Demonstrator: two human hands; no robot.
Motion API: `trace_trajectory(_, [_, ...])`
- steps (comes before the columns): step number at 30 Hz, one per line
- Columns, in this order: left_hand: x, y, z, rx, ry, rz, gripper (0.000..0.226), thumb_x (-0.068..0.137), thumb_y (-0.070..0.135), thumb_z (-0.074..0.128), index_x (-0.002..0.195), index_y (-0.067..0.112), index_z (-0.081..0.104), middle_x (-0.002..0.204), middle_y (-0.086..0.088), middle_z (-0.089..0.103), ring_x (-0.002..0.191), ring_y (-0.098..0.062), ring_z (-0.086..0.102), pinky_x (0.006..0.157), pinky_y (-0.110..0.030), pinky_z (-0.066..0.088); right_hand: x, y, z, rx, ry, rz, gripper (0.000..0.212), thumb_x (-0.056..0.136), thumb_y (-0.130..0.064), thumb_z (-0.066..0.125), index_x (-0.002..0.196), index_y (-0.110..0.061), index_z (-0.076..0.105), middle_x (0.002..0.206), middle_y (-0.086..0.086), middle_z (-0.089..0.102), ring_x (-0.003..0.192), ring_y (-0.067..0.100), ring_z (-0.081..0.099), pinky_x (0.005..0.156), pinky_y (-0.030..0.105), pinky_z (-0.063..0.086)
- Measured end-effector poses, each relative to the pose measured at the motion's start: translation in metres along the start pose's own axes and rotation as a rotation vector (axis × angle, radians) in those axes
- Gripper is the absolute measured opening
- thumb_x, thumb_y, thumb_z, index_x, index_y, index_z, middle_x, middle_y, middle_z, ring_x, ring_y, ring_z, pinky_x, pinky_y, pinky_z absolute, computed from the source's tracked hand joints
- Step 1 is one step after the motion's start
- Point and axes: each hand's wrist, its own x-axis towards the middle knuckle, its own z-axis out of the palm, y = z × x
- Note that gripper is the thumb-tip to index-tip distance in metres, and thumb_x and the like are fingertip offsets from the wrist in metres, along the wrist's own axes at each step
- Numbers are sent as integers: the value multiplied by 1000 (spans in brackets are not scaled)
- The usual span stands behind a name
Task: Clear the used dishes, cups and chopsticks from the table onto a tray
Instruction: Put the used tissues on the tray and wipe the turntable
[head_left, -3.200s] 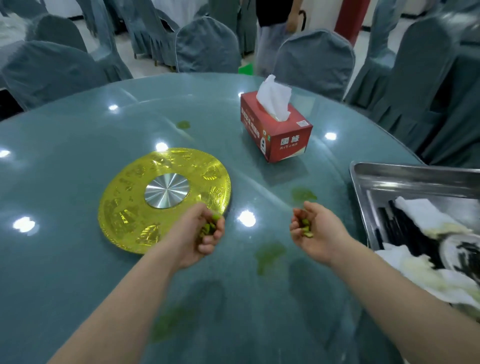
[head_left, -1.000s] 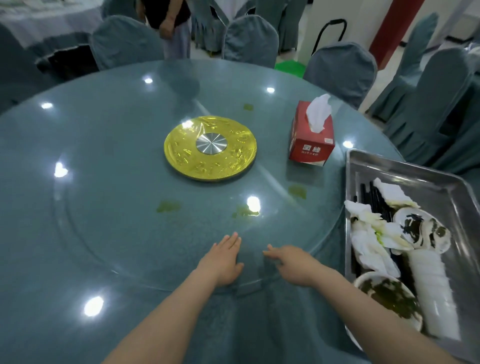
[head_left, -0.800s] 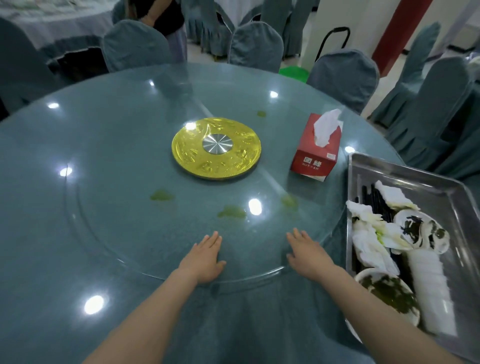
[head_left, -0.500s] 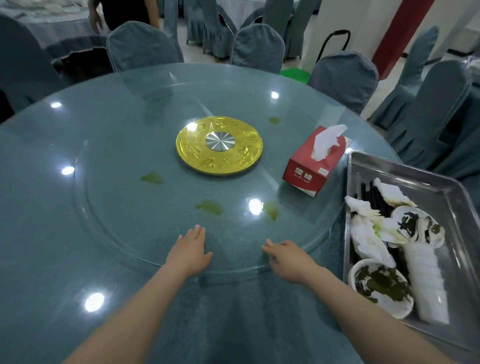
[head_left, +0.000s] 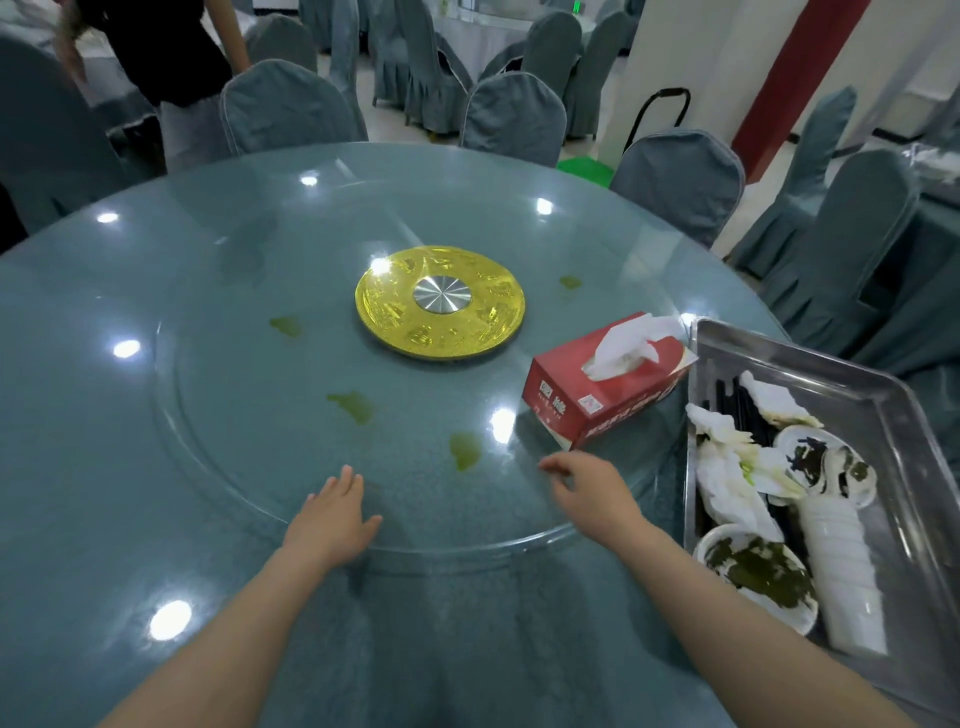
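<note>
Round blue-grey desk (head_left: 130, 467) seen from above, topped with a glass turntable (head_left: 249, 415) and a gold disc (head_left: 395, 322) with a silver hub at the centre. Left hand (head_left: 332, 519) flat on the near edge of the turntable, fingers straight and together, thumb out to the side, grip open and holding nothing. Right hand (head_left: 592, 493) just to the right, over the same glass edge, fingers loosely curled and pointing left, grip relaxed and holding nothing. Red tissue box (head_left: 602, 384) lying on the turntable near the right hand, white tissue sticking out of its top, one end close to the tray. Green smears (head_left: 462, 449) scattered on the glass, one between the two hands and slightly beyond them, others further left and past the gold disc. Metal tray (head_left: 893, 410) at the right edge of the desk, holding the cleared things: a bowl (head_left: 753, 571) with dark green leftovers at the near end, a stack of white cups (head_left: 841, 561) lying on its side beside it, a second soiled bowl (head_left: 805, 457) further back, crumpled white napkins (head_left: 732, 478) along the left side, and dark chopsticks (head_left: 748, 410) partly hidden under the napkins. Grey-covered chairs (head_left: 514, 114) ringed around the far side of the desk. Person in a black top (head_left: 161, 52) standing at the upper left, behind a chair.
</note>
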Motion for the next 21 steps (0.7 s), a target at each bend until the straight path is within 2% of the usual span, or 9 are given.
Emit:
trace_trajectory(3, [7,-15,-12,27,10,-55,73,97,47,37,151,5,11,161,-9,-1,147,-24,8,116,-42,15,12,-1,-21,-68,174,-52,22,87,-10,56,100,-19,71,99,-1,64,96,17,58,83,26,44])
trace_trajectory(5, [10,-20,-22,32,9,-89,73,96,50,37,149,3,17,160,-10,4,146,-25,11,116,-42,17,22,1,-35,-112,254,-59,19,85,-7,58,97,-15,69,97,3,60,95,22,56,82,30,44])
trace_trajectory(8, [11,-18,-31,-9,29,-86,75,96,51,39,149,3,19,160,-11,6,146,-25,11,116,-40,16,38,4,-50,-157,345,-20,25,82,-3,60,105,-9,64,109,11,57,104,29,52,90,37,43])
trace_trajectory(12, [8,1,-37,-116,117,-5,82,94,50,45,152,6,6,161,-11,-2,148,-22,3,119,-39,10,60,0,-56,-243,509,8,42,78,-3,62,119,-11,56,120,18,47,112,38,42,94,43,38])
trace_trajectory(15, [5,29,-46,-179,202,108,87,92,50,51,153,10,2,161,-7,-4,148,-20,2,119,-37,7,80,-8,-60,-375,371,78,53,88,-21,60,137,-30,43,146,14,29,132,36,24,107,44,29])
trace_trajectory(16, [4,40,-50,-198,220,152,89,91,50,53,153,12,2,161,-6,-4,148,-19,1,119,-36,6,85,-9,-61,-416,288,90,50,89,-23,58,136,-32,46,148,11,30,134,34,25,108,42,29])
trace_trajectory(18, [2,62,-56,-222,241,230,90,90,50,55,153,16,1,161,-3,-5,148,-18,0,119,-35,5,91,-12,-62,-394,153,92,38,86,-16,54,122,-24,62,134,9,54,124,31,45,99,37,42])
trace_trajectory(19, [2,72,-58,-226,246,265,90,89,50,56,153,17,1,161,-1,-5,148,-17,-1,118,-34,4,91,-16,-63,-332,154,83,31,85,-12,52,112,-19,67,119,10,64,113,32,55,88,37,47])
trace_trajectory(21, [1,90,-61,-224,249,325,90,89,50,56,153,19,2,161,0,-5,148,-16,-1,118,-34,4,86,-25,-65,-152,276,62,18,91,-13,49,96,-9,65,95,14,68,90,34,60,70,35,44])
